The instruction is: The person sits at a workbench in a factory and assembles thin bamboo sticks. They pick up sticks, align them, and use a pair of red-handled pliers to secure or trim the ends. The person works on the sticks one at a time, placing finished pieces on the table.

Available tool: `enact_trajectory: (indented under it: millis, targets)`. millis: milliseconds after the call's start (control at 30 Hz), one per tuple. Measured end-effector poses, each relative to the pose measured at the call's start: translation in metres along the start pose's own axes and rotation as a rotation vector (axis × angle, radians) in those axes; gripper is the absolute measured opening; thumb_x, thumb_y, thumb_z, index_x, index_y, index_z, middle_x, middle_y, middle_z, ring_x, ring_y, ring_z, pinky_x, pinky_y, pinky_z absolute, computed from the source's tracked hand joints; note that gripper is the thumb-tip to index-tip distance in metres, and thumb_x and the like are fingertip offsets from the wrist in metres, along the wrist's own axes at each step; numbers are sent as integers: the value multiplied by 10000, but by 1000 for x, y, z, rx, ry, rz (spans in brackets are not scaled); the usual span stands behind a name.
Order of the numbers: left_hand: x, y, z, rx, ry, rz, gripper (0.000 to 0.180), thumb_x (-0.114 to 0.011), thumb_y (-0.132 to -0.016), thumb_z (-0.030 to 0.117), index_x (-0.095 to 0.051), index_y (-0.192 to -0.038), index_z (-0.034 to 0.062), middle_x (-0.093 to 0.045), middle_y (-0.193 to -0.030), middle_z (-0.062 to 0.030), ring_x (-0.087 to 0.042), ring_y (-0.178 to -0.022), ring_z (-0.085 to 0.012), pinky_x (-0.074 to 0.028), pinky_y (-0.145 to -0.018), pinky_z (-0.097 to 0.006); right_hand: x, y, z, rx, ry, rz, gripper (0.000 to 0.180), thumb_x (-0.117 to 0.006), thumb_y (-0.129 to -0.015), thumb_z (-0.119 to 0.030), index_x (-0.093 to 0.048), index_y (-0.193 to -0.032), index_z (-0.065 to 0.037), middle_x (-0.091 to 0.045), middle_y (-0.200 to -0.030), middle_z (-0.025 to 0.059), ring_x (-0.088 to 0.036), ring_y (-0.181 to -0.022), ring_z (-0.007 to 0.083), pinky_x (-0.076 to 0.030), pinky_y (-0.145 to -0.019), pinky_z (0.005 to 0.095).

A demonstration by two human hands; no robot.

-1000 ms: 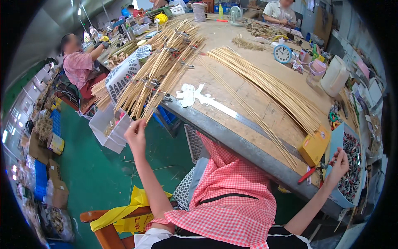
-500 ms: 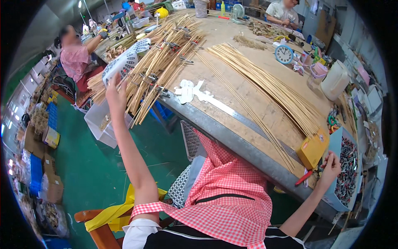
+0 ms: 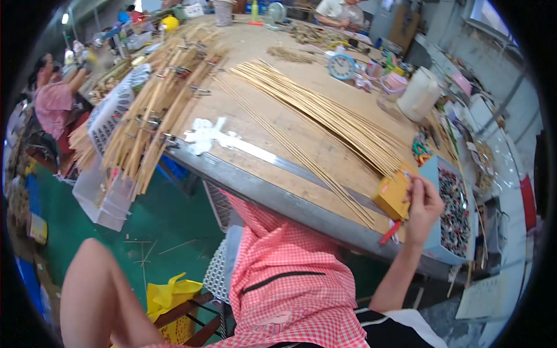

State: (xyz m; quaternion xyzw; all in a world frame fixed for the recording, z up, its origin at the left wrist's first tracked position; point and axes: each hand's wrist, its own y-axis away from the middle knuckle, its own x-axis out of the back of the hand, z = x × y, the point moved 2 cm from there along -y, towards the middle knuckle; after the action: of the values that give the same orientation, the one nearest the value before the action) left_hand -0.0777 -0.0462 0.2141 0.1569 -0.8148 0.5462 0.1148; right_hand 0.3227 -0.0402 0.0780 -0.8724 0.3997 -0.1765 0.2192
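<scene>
Half a second ago the left arm was stretched up to the clipped bundles of bamboo sticks (image 3: 152,124) hanging over the table's edge; now it has dropped back, and only the bare upper arm (image 3: 98,296) shows at the lower left, with the left hand out of view, so I cannot tell whether it is open or closed. Meanwhile the right hand (image 3: 422,204) has climbed from below the table rim onto the small yellow box (image 3: 393,192), fingers curled together against the box's right side and top corner; whether they pinch anything small there is too fine to tell. Just below that hand a red pen (image 3: 390,232) lies on the metal table edge (image 3: 272,194). To the hand's right, touching it, sits a blue tray (image 3: 436,174) filled with small dark clips. Above and left of the hand, a wide sheaf of loose bamboo strips (image 3: 313,107) fans across the wooden top, its near ends reaching the yellow box. A pink checked cloth (image 3: 284,272) covers the lap below.
</scene>
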Motion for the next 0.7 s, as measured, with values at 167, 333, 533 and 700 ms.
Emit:
enact_trajectory:
  millis: [167, 333, 533, 700]
  targets:
    - [-30, 22, 5, 96, 227, -110, 232, -573, -879, 130, -569, -1062, -13, -634, -1011, -123, -576, -961, -204, -437, -837, -330, -25, 8, -1, -35, -62, -211, 139, -551, -917, -65, -654, -936, 27, -590, -736, 19, -518, -613, 54, -414, -537, 190]
    - [-47, 34, 3, 201, 348, -149, 204, -575, -876, 137, -565, -1014, -12, -630, -978, -124, -575, -922, -202, -437, -804, -326, -37, 18, -1, -72, -58, -239, 140, -561, -911, -78, -659, -928, 20, -599, -724, 17, -511, -583, 54, -411, -521, 194]
    - [-69, 53, -3, 272, 499, -98, 179, -577, -873, 146, -560, -956, -11, -626, -937, -125, -574, -876, -200, -437, -763, -321, -30, 13, -5, -75, 11, -281, 126, -569, -898, -60, -659, -941, 18, -609, -727, 29, -519, -585, 55, -415, -522, 195]
    - [-76, 69, 2, 297, 569, -109, 170, -579, -870, 154, -556, -908, -10, -622, -903, -125, -573, -837, -199, -437, -729, -317, -39, 22, 3, -84, -64, -325, 126, -567, -898, -54, -657, -939, 24, -602, -726, 25, -513, -586, 57, -413, -525, 197]
